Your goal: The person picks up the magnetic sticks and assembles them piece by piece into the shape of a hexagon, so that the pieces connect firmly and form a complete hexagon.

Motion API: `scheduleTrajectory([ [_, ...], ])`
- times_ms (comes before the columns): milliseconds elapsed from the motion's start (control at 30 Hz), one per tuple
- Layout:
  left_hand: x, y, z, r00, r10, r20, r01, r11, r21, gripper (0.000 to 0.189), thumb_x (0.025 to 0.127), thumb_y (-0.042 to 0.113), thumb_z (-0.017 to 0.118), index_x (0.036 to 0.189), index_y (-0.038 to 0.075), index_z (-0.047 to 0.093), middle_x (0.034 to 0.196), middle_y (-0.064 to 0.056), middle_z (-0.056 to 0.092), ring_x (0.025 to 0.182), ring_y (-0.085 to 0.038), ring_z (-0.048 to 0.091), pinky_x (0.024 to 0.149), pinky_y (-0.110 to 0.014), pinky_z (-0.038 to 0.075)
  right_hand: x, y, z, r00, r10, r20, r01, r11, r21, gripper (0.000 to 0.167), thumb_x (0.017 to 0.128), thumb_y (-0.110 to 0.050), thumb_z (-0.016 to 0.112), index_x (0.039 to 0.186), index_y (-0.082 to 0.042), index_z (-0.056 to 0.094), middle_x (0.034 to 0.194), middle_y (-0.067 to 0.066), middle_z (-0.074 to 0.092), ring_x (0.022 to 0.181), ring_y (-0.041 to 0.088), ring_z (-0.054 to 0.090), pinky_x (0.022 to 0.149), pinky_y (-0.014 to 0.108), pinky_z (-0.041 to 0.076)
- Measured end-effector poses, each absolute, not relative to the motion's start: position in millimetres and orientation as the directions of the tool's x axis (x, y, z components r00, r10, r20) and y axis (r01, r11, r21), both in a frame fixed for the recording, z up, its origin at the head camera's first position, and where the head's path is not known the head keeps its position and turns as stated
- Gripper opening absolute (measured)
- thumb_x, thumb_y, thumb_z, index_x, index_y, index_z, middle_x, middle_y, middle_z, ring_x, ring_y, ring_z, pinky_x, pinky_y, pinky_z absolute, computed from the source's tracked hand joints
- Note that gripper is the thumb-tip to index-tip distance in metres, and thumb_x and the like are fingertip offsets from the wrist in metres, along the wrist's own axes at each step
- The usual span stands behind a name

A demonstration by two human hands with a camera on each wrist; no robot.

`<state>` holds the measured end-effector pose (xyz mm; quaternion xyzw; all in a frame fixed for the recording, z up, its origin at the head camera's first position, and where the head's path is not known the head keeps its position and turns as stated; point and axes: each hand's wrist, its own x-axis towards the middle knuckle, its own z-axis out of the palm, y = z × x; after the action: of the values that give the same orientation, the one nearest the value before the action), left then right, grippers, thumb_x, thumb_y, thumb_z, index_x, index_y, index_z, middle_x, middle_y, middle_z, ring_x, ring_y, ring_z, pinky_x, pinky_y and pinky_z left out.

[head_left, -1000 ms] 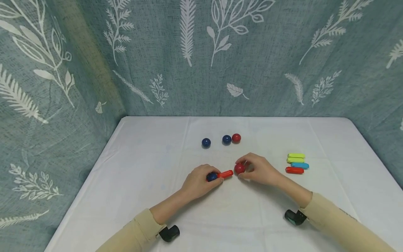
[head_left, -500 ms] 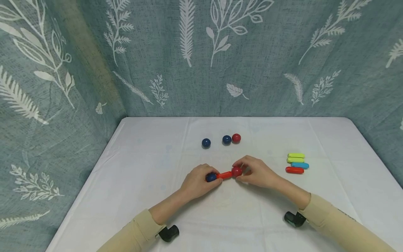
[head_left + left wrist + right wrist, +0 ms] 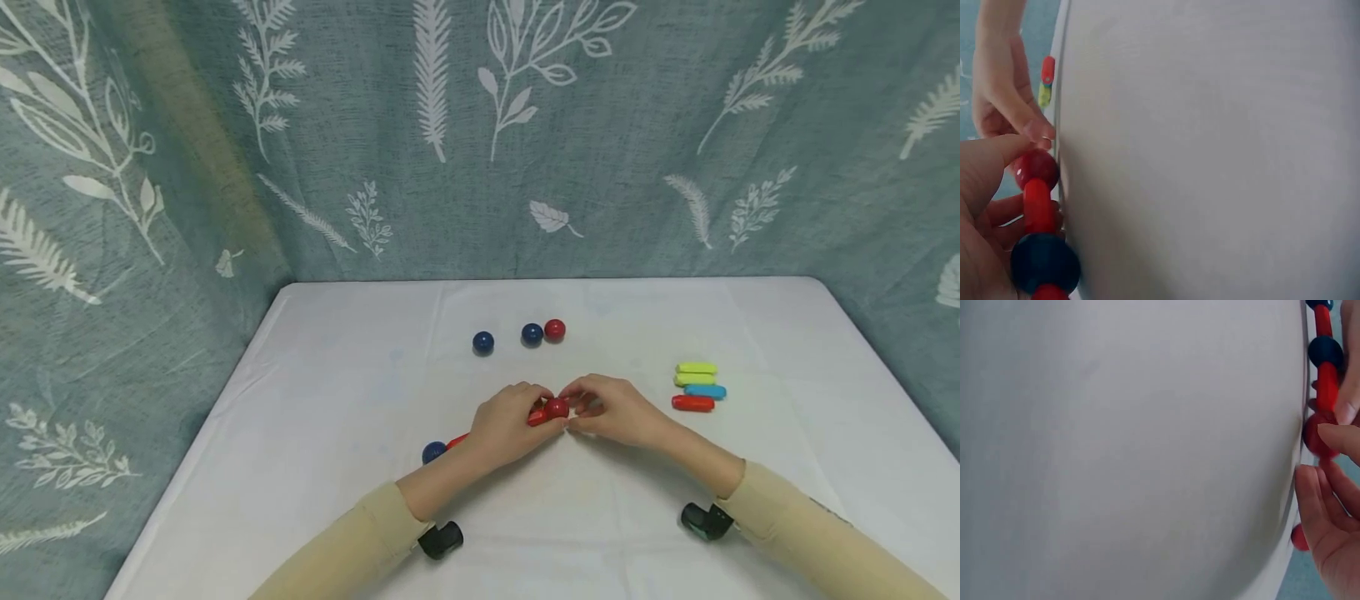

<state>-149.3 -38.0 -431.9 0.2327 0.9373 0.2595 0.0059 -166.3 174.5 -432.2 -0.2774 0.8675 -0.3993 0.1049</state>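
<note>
- Change noted: the left hand (image 3: 513, 425) has been shifted along the joined row towards the counter's right edge; the leftmost blue ball (image 3: 433, 452) is thereby exposed.
- The red end ball (image 3: 557, 407), recorded a second ago as apart from the gripped red rod (image 3: 536, 417), is now found against its tip. The row is judged lengthened by one ball; firmness of the joint cannot be verified.
- Left fingers: wrapped about the gripped red rod beside the end ball.
- Right hand (image 3: 611, 408): fingers partly bent, thumb spread from them, held at the ball's outer side. Whether the ball is gripped cannot be told.
- Location: the row is laid about mid-counter (image 3: 345, 358), slanted, its blue end nearer the left and near edges. An inner blue ball (image 3: 1045, 265) is seen in the left wrist view.
- Loose items: two blue balls (image 3: 483, 343) and a spare red ball (image 3: 555, 330) are sited towards the far edge; two yellow-green rods (image 3: 694, 379), a blue rod (image 3: 705, 391) and a spare red rod (image 3: 693, 403) are grouped towards the right edge.
</note>
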Motion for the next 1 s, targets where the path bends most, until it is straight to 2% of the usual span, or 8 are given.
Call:
scheduleTrajectory([
  [167,-150.6,-34.2,-436.7,-0.893,0.441,0.09,0.425,0.758,0.496,0.04,0.089,0.041,0.07,0.119,0.015,0.066,0.099,0.001,0.065,0.086,-0.012,0.059,0.071,-0.025,0.05,-166.8,194.3,-428.3,-0.856,-0.511,0.075,-0.404,0.571,-0.714,0.03,0.086,-0.01,0.074,0.115,-0.007,0.066,0.107,0.003,0.066,0.093,0.017,0.06,0.079,0.029,0.054],
  [300,-148.9,-40.8,-438.9,-0.897,0.434,0.086,0.411,0.744,0.527,0.039,0.089,0.041,0.07,0.119,0.016,0.066,0.101,0.002,0.065,0.089,-0.012,0.06,0.074,-0.025,0.051,-169.5,218.7,-423.3,-0.897,-0.414,0.154,-0.414,0.669,-0.617,0.024,0.088,-0.008,0.071,0.112,-0.005,0.068,0.106,0.007,0.067,0.095,0.024,0.059,0.08,0.038,0.053],
  [400,-147.2,-47.3,-439.5,-0.9,0.426,0.087,0.4,0.732,0.551,0.038,0.088,0.04,0.07,0.118,0.016,0.067,0.103,0.002,0.065,0.092,-0.013,0.06,0.076,-0.027,0.051,-170.7,240.8,-415.7,-0.933,-0.319,0.164,-0.356,0.758,-0.546,0.022,0.09,-0.009,0.067,0.112,-0.003,0.068,0.111,0.016,0.065,0.104,0.035,0.057,0.086,0.051,0.047],
  [567,-144.7,-56.4,-439.3,-0.905,0.416,0.093,0.391,0.724,0.568,0.037,0.088,0.039,0.07,0.117,0.016,0.067,0.103,0.002,0.065,0.092,-0.014,0.061,0.075,-0.028,0.052,-175.1,272.1,-404.2,-0.98,-0.19,0.055,-0.191,0.842,-0.504,0.029,0.093,-0.016,0.062,0.116,0.003,0.066,0.126,0.031,0.053,0.119,0.053,0.041,0.095,0.065,0.034],
  [733,-144.1,-60.5,-439.8,-0.903,0.419,0.095,0.395,0.722,0.568,0.036,0.088,0.038,0.07,0.116,0.016,0.067,0.104,0.002,0.066,0.093,-0.013,0.061,0.075,-0.028,0.052,-183.9,285.4,-406.2,-0.986,-0.167,-0.02,-0.134,0.849,-0.512,0.034,0.094,-0.018,0.062,0.117,0.007,0.064,0.125,0.035,0.051,0.111,0.05,0.048,0.09,0.062,0.04],
  [1000,-145.0,-61.9,-440.4,-0.893,0.435,0.113,0.417,0.708,0.57,0.035,0.088,0.037,0.07,0.116,0.015,0.067,0.106,0.002,0.066,0.093,-0.013,0.061,0.077,-0.028,0.052,-195.7,276.4,-413.4,-0.978,-0.209,-0.023,-0.165,0.83,-0.533,0.029,0.092,-0.015,0.066,0.114,0.004,0.066,0.116,0.028,0.059,0.104,0.042,0.055,0.085,0.055,0.045],
])
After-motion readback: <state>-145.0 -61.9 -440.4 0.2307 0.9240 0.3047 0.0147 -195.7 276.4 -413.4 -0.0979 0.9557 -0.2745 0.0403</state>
